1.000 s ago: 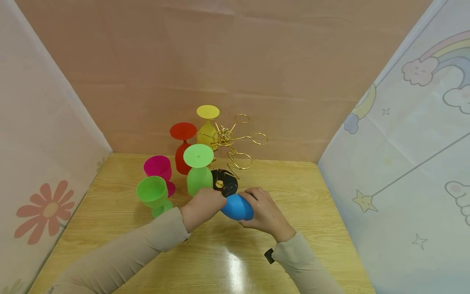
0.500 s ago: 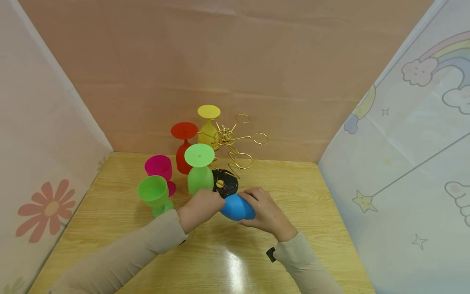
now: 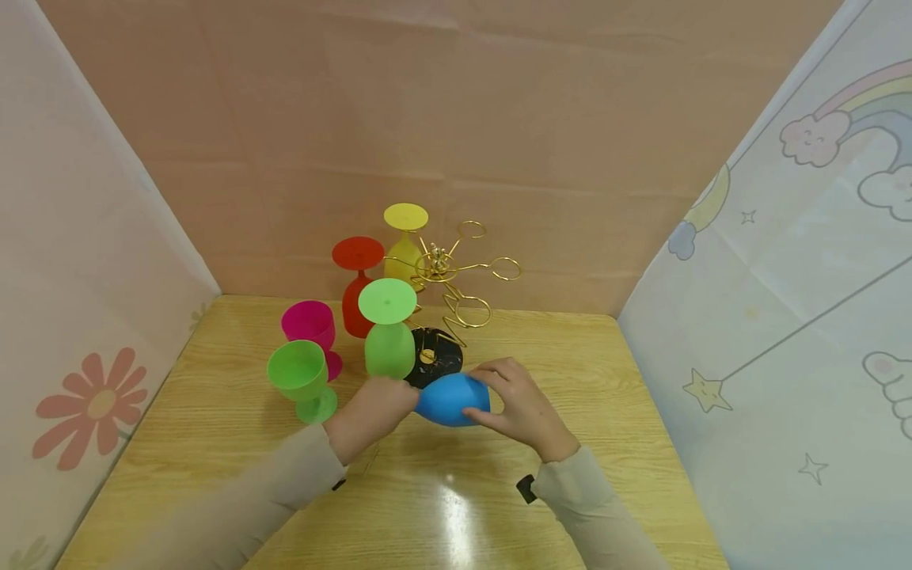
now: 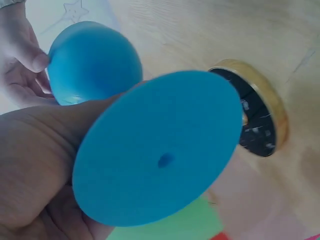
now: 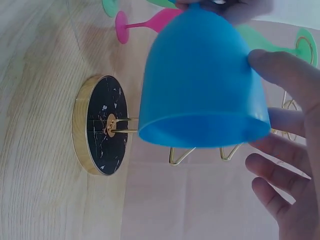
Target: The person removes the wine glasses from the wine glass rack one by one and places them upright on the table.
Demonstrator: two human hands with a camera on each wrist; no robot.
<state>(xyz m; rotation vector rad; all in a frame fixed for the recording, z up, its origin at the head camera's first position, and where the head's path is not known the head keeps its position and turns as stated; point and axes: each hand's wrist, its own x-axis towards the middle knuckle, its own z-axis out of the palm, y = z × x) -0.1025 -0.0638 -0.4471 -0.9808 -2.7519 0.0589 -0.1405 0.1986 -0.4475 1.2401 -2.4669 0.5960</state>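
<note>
As L hand (image 3: pixel 375 410) grips blue goblet (image 3: pixel 449 400), R hand (image 3: pixel 523 410) spans bowl (image 5: pixel 200 85); stand (image 3: pixel 442 360) nr

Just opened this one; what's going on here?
A person holds a blue goblet in front of a gold wire rack: the left hand grips it near its foot, and the right hand holds the bowl. Red, yellow and light green goblets hang upside down on the rack. A magenta goblet and another green goblet stand upright on the table, beside the rack.
</note>
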